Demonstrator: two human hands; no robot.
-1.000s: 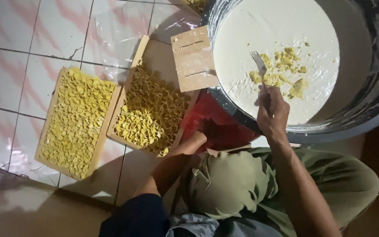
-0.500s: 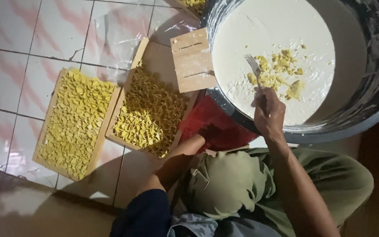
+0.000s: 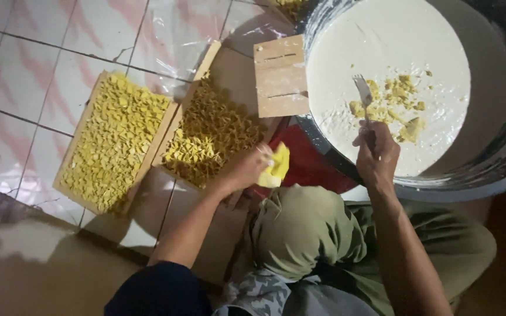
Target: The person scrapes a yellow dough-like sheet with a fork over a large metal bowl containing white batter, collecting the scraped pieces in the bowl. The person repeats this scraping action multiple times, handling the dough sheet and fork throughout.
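Left hand grips yellow pieces beside wooden tray. Right hand closed on fork over white batter in basin.

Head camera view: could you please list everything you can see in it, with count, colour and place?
Wooden trays: two, pale wood, side by side on the floor at left, filled with yellow pieces.
Small wooden board: one, tan, between the trays and the basin.
Basin: one, dark, upper right, holding white batter with yellow pieces in it.
Red sheet: one, under the basin's near edge.
Tiled floor: white and pink, at left.
Fork: one, metal, over the batter.
Yellow piece: one, held.
Left hand: holds the yellow piece.
Right hand: grips the fork.
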